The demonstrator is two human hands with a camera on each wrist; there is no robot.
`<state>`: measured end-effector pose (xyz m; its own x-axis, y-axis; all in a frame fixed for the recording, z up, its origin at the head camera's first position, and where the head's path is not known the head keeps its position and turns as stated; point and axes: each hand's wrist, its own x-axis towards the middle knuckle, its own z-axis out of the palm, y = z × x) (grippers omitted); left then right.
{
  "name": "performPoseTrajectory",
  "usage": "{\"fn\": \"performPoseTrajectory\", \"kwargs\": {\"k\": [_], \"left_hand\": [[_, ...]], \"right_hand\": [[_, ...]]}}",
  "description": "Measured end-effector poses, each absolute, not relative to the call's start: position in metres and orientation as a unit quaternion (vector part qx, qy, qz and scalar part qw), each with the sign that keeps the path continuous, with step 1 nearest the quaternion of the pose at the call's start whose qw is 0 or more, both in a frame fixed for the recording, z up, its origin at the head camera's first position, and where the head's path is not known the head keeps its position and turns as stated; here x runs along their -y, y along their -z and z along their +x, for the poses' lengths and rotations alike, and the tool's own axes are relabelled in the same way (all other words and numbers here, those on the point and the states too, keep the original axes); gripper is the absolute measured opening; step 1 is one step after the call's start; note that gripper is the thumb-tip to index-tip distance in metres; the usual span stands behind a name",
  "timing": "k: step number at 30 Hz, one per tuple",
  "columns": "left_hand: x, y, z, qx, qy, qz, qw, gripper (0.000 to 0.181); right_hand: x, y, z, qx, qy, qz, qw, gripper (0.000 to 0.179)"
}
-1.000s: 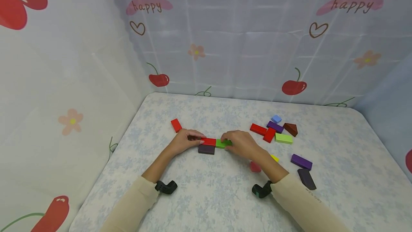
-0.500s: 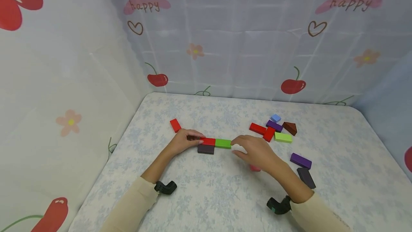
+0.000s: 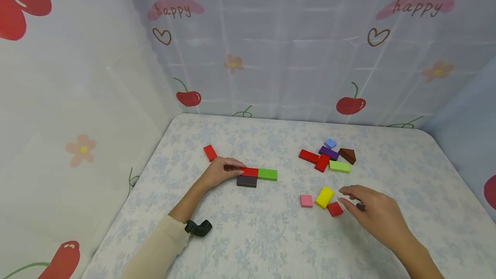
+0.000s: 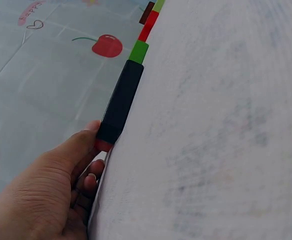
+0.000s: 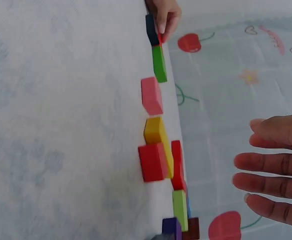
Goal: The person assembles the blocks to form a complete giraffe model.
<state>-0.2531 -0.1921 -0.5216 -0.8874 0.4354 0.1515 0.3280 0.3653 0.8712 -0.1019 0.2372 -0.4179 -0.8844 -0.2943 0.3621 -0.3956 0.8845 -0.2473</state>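
Floral bench (image 3: 263,240): toward its left edge, the left hand (image 3: 220,173) pinches a red block (image 3: 251,172), best held flush with the green block (image 3: 268,175); near the yellow block (image 3: 324,197) the right hand (image 3: 377,212) hangs empty

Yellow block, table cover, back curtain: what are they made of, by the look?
Yellow block: painted wood or plastic, unsure; smooth, even colour. Table cover: probably cloth or vinyl; matte, printed pattern. Back curtain: likely thin plastic or coated fabric; slight sheen along creases.
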Motion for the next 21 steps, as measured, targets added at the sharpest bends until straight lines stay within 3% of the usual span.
{"fn": "performPoseTrajectory", "kwargs": {"k": [4, 11, 16, 21], "left_hand": [[0.193, 0.522, -0.253, -0.822, -0.517, 0.233, 0.045, 0.020], [0.192, 0.522, -0.254, -0.823, -0.513, 0.237, 0.052, 0.021], [0.193, 0.522, -0.254, -0.824, -0.512, 0.236, 0.052, 0.021], [0.194, 0.523, -0.254, -0.825, -0.510, 0.236, 0.057, 0.020]], "right_hand": [[-0.263, 0.425, -0.096, 0.970, -0.148, 0.124, 0.149, 0.033], [-0.294, 0.440, -0.093, 0.991, -0.132, 0.005, 0.025, 0.052], [-0.301, 0.453, -0.097, 0.992, -0.126, -0.008, -0.025, 0.067], [-0.300, 0.460, -0.098, 0.991, -0.132, 0.000, -0.036, 0.062]]}}
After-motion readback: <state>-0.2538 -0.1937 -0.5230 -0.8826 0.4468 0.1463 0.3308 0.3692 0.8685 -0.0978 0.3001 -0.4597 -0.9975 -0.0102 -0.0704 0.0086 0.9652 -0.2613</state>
